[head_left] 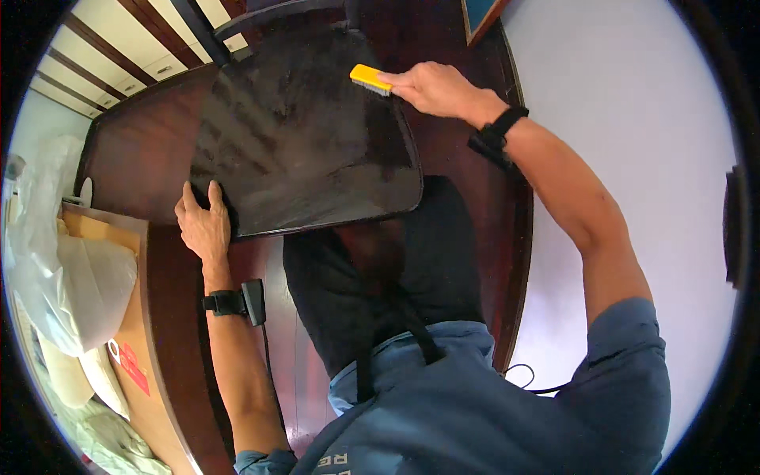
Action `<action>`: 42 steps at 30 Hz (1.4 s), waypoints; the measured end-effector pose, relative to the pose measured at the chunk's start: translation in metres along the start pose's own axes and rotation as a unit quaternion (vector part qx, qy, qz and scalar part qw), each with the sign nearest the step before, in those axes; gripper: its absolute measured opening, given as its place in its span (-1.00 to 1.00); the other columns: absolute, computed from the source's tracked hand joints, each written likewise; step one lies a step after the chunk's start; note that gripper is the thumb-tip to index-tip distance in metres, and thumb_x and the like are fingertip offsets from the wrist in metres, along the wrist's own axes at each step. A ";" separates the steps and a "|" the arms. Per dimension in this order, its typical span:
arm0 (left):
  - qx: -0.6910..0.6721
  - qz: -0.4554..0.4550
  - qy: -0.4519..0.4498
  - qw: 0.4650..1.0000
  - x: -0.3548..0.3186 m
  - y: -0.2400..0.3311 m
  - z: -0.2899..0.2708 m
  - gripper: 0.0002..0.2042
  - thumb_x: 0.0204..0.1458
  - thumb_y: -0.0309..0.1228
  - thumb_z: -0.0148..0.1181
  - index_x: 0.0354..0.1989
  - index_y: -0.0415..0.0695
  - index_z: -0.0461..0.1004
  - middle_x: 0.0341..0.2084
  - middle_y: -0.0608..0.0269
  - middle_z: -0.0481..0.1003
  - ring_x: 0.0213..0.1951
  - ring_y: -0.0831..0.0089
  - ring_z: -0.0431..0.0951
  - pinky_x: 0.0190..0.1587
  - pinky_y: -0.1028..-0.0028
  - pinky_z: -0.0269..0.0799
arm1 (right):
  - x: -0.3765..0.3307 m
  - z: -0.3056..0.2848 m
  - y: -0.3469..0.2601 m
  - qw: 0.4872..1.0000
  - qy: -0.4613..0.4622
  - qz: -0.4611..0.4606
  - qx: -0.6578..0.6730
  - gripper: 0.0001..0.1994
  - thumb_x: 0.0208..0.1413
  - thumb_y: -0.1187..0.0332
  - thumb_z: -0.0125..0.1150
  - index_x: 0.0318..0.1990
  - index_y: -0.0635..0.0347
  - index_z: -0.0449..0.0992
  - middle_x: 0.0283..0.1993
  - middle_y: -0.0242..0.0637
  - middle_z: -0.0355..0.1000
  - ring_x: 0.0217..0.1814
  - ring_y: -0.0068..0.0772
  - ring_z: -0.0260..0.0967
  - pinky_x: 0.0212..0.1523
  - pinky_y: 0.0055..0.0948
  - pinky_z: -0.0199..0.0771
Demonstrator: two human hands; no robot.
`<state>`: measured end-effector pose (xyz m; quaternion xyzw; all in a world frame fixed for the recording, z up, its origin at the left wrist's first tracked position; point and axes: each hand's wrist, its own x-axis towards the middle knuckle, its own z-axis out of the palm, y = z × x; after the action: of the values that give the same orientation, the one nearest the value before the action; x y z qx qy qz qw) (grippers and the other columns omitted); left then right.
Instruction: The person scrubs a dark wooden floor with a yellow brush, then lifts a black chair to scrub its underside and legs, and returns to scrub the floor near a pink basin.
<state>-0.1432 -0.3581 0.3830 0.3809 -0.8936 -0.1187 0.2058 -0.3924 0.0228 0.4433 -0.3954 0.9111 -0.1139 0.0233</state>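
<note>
A dark chair with a flat seat (293,134) stands in front of me, its surface streaked and wet-looking. My right hand (435,87) is closed round one end of a yellow scrub brush (369,77). The brush's grey bristles face down at the right part of the seat, near its edge. My left hand (204,226) holds the seat's left front edge. Its thumb lies on top and its fingers are along the outer side, partly hidden.
The chair's backrest (285,14) rises at the far side. On the left stands a cardboard box (146,317) with white plastic bags (87,277) beside it. Dark reddish floor (142,158) surrounds the chair. A pale wall (625,103) runs along the right.
</note>
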 end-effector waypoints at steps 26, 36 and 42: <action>0.060 -0.009 0.043 0.997 0.001 -0.015 -0.021 -0.35 0.23 0.08 0.17 0.37 -0.09 0.41 0.24 -0.09 0.43 0.22 -0.07 0.48 0.21 0.06 0.44 | -0.027 -0.009 -0.011 0.973 -0.072 -0.220 0.004 -0.59 0.40 0.17 0.02 0.35 -0.23 0.50 -0.42 -0.04 0.53 -0.48 0.07 0.51 -0.45 -0.08 0.51; 0.007 -0.004 0.045 0.999 0.000 -0.010 -0.008 -0.36 0.22 0.06 0.18 0.37 -0.10 0.40 0.23 -0.09 0.44 0.22 -0.06 0.48 0.22 0.06 0.42 | 0.102 0.001 0.020 0.997 -0.013 -0.064 0.048 -0.51 0.47 -0.06 -0.16 -0.15 0.05 0.66 -0.31 0.08 0.59 -0.27 0.23 0.59 -0.26 0.10 0.58; 0.031 -0.019 0.043 0.998 -0.001 -0.009 -0.023 -0.37 0.22 0.03 0.18 0.37 -0.10 0.40 0.23 -0.10 0.44 0.23 -0.05 0.47 0.23 0.07 0.40 | 0.072 0.008 0.022 0.994 -0.026 -0.099 -0.024 -0.64 0.42 0.16 0.03 0.30 -0.32 0.54 -0.39 0.02 0.51 -0.32 0.16 0.51 -0.26 0.00 0.49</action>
<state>-0.1266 -0.3650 0.3997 0.4089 -0.8797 -0.0786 0.2296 -0.4569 -0.0161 0.4344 -0.4871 0.8689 -0.0837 0.0261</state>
